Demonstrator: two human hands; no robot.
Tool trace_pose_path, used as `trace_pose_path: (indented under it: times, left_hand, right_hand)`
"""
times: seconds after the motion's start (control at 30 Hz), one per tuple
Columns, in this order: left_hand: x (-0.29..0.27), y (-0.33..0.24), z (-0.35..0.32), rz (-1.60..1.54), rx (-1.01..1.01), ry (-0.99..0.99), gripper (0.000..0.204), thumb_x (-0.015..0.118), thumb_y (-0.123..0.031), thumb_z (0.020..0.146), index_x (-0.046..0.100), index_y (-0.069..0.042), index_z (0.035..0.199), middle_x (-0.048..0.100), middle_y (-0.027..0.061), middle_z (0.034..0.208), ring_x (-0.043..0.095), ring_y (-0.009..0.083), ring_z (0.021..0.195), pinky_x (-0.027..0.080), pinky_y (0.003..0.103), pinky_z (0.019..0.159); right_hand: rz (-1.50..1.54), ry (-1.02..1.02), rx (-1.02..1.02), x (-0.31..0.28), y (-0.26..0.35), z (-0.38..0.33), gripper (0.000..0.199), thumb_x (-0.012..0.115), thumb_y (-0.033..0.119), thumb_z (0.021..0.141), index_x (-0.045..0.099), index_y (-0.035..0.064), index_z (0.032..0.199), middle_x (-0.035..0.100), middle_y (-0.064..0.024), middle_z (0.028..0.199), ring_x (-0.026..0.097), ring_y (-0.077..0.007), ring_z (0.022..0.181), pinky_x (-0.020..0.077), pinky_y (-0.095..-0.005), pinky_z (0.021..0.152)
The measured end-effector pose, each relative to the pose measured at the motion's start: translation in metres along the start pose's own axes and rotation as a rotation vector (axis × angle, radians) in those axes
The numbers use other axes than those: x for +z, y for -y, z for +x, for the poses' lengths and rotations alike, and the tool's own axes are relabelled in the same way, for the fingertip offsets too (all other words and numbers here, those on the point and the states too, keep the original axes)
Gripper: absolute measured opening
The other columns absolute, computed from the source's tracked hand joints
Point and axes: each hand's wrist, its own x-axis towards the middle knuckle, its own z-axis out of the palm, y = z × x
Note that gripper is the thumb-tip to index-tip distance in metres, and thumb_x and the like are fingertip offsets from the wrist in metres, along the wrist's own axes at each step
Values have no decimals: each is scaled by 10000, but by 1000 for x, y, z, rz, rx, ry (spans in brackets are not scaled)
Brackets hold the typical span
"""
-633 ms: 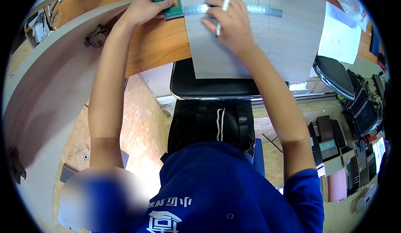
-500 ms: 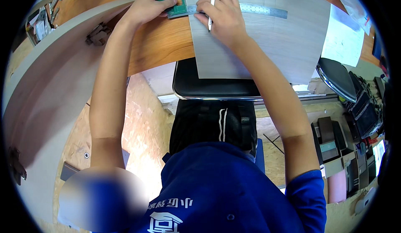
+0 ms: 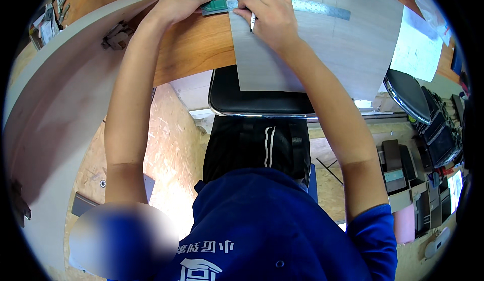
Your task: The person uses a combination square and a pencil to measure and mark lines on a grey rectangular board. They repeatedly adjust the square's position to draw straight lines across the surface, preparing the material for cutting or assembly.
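Observation:
A large grey panel [image 3: 353, 54] lies on the wooden table, its near edge jutting past the table's front. Against its left edge sits the green head [image 3: 220, 6] of a combination square, and its steel rule [image 3: 325, 10] runs to the right across the panel. My left hand [image 3: 180, 3] is closed on the green head, thumb on top. In my right hand [image 3: 275, 21] is a slim white pen [image 3: 253, 23], held slanted between the fingers. That hand rests over the rule near the square's head and hides part of it. Faint lines mark the panel farther back.
The wooden table [image 3: 201, 44] shows left of the panel. A pale curved board [image 3: 55, 114] rises along the left, with tools [image 3: 61, 9] beyond it. Below the panel is a black stool seat [image 3: 222, 97]. Drawn paper sheets [image 3: 418, 44] and clear plastic [image 3: 431, 11] lie at right.
The whole view has shifted slightly, so the table and hands sit a little higher in it. My grip on the square and the pen looks the same.

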Motion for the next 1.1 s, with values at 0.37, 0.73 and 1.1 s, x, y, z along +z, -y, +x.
trace_pose_path:
  times: [0.37,0.73,1.1]
  left_hand:
    - [-5,4,-1,-1,1,0,483,723,-387,964,637,-104,1346,682,43,1206,646,125,1068,562,288,917]
    - [-8,2,-3,6,9,20,499,723,-375,962,625,-109,1373,682,48,1220,649,136,1083,568,282,916]
    - [-7,4,-3,-8,18,9,481,718,-347,972,624,-101,1374,686,51,1199,652,136,1070,569,280,911]
  right_hand:
    - [62,28,59,-20,15,13,183,778,136,753,634,110,864,598,-61,846,569,-277,865,430,-433,794]
    - [53,51,62,-21,15,13,178,776,151,765,629,115,858,597,-64,852,567,-279,878,428,-436,791]
    - [46,58,65,-18,13,11,182,776,162,768,633,118,872,604,-67,860,570,-287,894,438,-443,815]
